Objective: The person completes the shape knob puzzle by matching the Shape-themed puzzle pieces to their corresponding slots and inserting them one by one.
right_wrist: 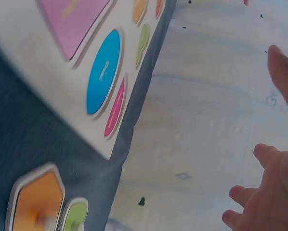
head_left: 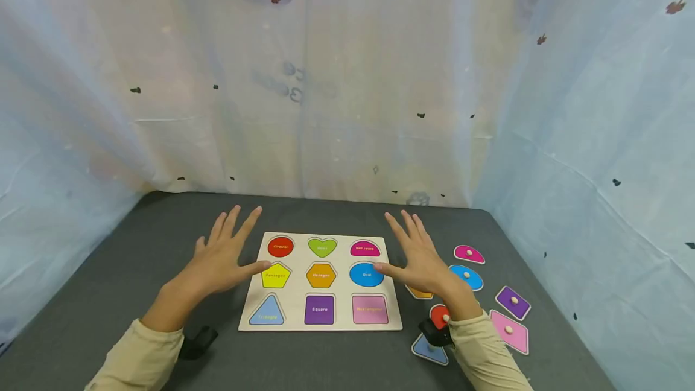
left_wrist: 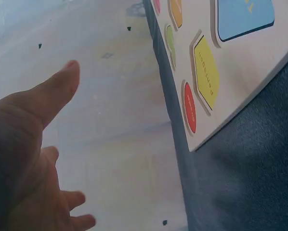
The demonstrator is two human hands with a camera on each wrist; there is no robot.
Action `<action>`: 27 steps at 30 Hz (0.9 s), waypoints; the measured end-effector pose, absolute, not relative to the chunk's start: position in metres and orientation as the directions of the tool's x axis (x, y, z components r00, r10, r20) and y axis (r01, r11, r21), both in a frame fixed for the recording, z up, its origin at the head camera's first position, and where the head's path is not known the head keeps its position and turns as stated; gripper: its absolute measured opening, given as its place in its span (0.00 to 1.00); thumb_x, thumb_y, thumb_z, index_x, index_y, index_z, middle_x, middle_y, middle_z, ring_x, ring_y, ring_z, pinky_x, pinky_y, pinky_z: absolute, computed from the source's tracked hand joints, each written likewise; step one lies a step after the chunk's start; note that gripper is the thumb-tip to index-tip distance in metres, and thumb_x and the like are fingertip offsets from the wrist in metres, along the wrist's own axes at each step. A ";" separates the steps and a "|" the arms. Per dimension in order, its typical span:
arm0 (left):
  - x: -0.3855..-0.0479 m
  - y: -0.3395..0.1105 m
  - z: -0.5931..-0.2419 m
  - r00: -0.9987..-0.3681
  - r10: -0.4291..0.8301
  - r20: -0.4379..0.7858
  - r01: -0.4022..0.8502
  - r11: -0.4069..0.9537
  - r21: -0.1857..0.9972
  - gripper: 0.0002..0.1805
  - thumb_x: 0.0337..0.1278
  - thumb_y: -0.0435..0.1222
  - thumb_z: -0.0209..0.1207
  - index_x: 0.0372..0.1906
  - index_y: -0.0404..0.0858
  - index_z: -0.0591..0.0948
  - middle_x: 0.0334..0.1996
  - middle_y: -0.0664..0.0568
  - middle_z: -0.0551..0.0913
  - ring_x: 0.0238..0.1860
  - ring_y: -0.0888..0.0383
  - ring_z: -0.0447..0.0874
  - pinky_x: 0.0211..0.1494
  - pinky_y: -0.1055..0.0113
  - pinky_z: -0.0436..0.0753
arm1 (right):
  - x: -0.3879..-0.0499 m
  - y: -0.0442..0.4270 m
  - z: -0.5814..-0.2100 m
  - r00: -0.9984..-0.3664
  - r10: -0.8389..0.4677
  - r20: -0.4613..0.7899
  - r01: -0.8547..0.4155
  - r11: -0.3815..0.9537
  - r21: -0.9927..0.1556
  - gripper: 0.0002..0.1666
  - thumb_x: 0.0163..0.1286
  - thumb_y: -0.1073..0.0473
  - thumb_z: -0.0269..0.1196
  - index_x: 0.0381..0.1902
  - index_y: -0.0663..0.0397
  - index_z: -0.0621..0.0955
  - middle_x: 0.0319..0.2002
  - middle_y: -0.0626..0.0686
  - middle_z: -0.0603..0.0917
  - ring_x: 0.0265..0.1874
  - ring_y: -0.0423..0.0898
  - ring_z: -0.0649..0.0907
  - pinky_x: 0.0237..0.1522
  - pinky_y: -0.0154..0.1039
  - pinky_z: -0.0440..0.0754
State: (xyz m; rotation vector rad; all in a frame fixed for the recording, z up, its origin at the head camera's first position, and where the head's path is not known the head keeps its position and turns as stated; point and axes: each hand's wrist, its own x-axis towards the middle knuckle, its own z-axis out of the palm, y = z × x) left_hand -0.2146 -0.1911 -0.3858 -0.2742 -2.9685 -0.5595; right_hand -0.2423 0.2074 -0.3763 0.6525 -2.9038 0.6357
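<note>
Head view: the left hand (head_left: 217, 265) and the right hand (head_left: 423, 265) are outspread and released. Between them lies the puzzle board (head_left: 342, 288), flat on the dark surface (head_left: 304, 362). Near the right hand, on the wearer's side, sit an orange piece (head_left: 420, 294), a red circle (head_left: 437, 314) and a blue triangle (head_left: 428, 351). Farther out on that hand's outer side lie a pink half circle (head_left: 469, 254), blue oval (head_left: 470, 280), purple square (head_left: 511, 305) and pink rectangle (head_left: 513, 338). Past both hands hangs a pale curtain (head_left: 353, 137).
</note>
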 end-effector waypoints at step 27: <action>-0.226 -0.223 -0.419 -0.911 0.367 -0.188 0.242 0.846 0.475 0.57 0.41 0.52 0.78 0.78 0.42 0.63 0.68 0.30 0.63 0.66 0.30 0.62 0.60 0.29 0.70 | -0.217 0.285 -0.404 -0.869 -0.495 0.009 -0.393 0.678 -0.622 0.44 0.67 0.49 0.70 0.75 0.56 0.66 0.69 0.65 0.71 0.63 0.65 0.75 0.61 0.62 0.77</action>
